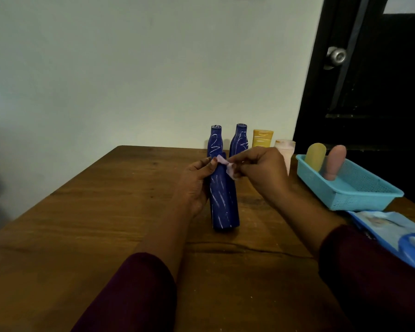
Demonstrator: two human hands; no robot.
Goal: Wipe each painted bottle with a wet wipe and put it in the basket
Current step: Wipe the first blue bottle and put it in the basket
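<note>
A plain room in a home, by the look of it. A wooden worktop [106,212] stands against a bare pale wall [130,68] beyond the person's fingers [246,164]. Up and to the right of the fingers is a dark door [369,92] with a round metal knob [337,56]. On the worktop right of them sit a blue plastic basket [359,201] and a pack of wet wipes [393,231].

left hand [194,185] grips streaked blue bottle [223,202], upright on table [106,224] | right hand [261,171] pinches wet wipe [227,166] at its neck | rear blue bottles [215,141] behind | basket [359,200] at right, two tubes [316,156] inside | wipes pack [393,236] beside it
</note>
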